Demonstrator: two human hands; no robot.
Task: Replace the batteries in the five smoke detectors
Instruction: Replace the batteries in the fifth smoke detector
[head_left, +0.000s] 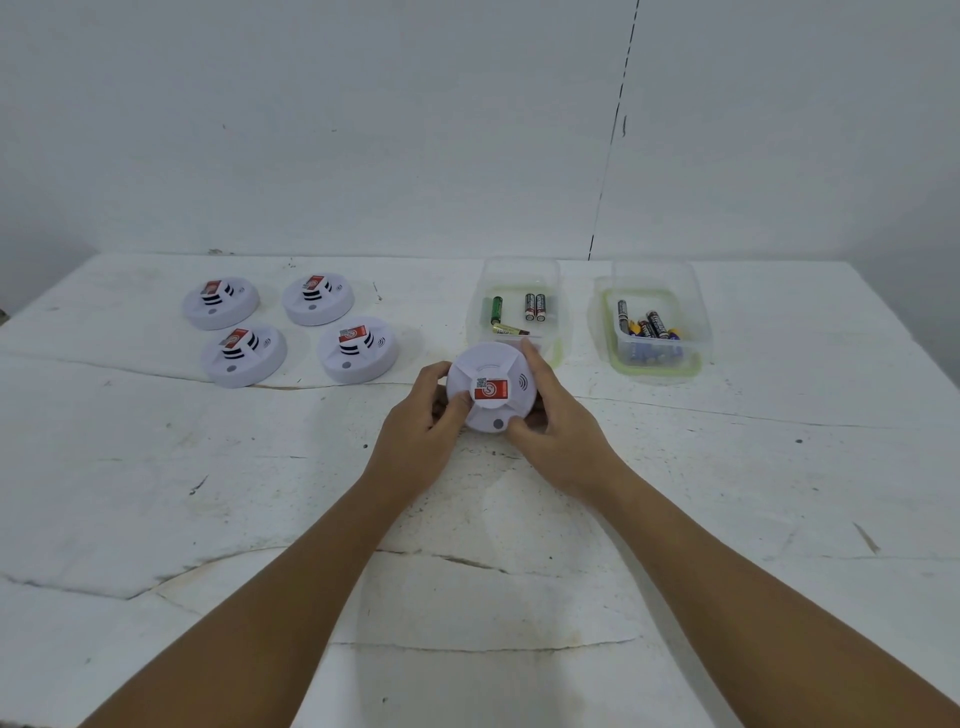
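Note:
A round white smoke detector (491, 382) with a red label on top is held just above the table's middle. My left hand (421, 421) grips its left rim, thumb on the top face. My right hand (553, 415) grips its right rim, fingers curled round the edge. Several more white detectors lie face up at the left: two at the back (221, 302) (318, 299) and two in front (244, 356) (358, 349). A clear tub (553, 343) behind the held detector holds several loose batteries (535, 306). A second clear tub (693, 317) to the right holds several more batteries (649, 327).
The white table (208, 493) has cracks and scuffs across its surface. A pale wall rises behind its far edge, with a dark dashed line (615, 130) running down it. Bare tabletop lies in front of and to the right of my hands.

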